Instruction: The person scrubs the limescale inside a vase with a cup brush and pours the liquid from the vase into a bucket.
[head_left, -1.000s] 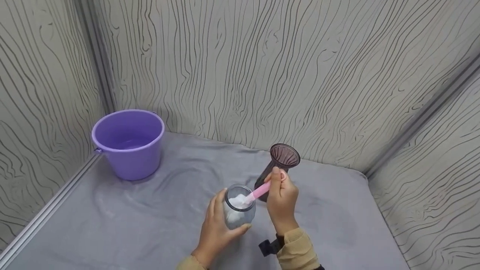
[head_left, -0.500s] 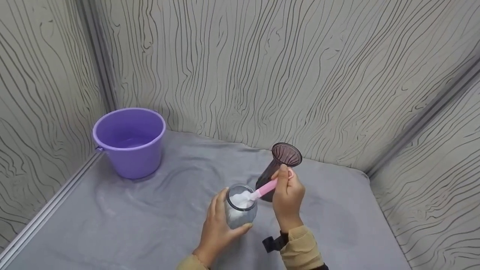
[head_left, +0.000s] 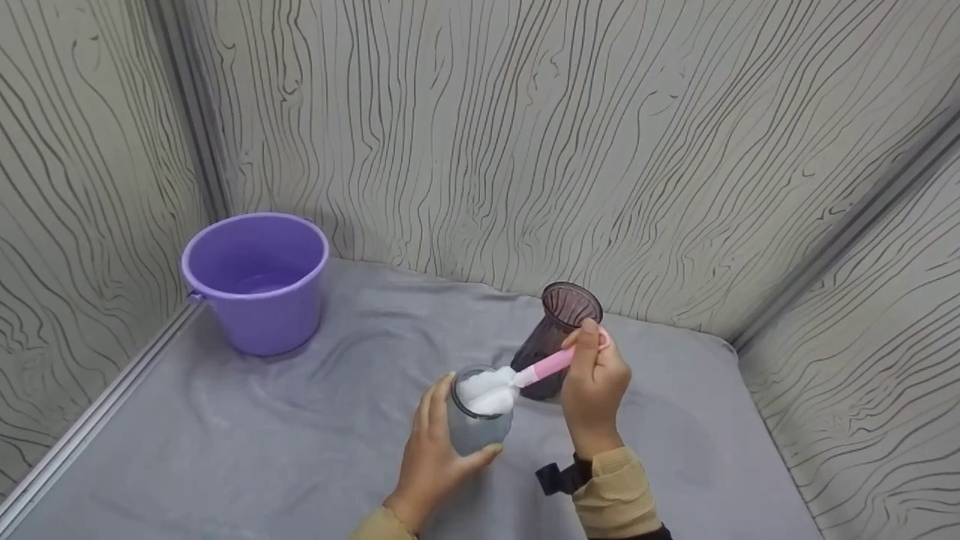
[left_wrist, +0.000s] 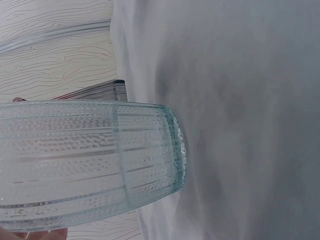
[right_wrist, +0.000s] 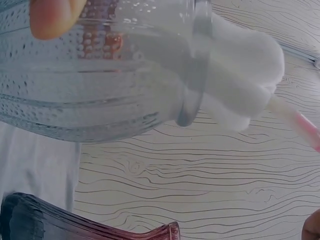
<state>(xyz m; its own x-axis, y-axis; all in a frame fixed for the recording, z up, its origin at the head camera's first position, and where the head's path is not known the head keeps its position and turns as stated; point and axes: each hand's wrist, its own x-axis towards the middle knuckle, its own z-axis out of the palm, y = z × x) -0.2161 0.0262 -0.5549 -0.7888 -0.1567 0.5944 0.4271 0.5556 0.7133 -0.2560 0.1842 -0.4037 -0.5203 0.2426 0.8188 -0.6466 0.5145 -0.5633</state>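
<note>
My left hand (head_left: 435, 450) grips a clear textured glass jar (head_left: 480, 435) around its side, thumb at the front. In the left wrist view the glass jar's (left_wrist: 85, 165) base shows above the grey cloth. My right hand (head_left: 598, 390) pinches the pink handle of a sponge bottle brush (head_left: 551, 365), thumb along the handle. The white sponge head (right_wrist: 245, 65) is partly out of the jar's mouth and partly inside, seen in the right wrist view. Close behind the brush handle, a dark purple ribbed glass vase (head_left: 536, 356) stands upright, part of it hidden by my right hand.
A purple bucket (head_left: 270, 326) stands at the back left of the grey cloth-covered table (head_left: 300, 435). Wood-patterned panels (head_left: 450, 150) rise at the back and both sides.
My right hand has moved right and slightly up, drawing the white sponge head farther out of the jar's mouth. The left hand and jar have hardly moved.
</note>
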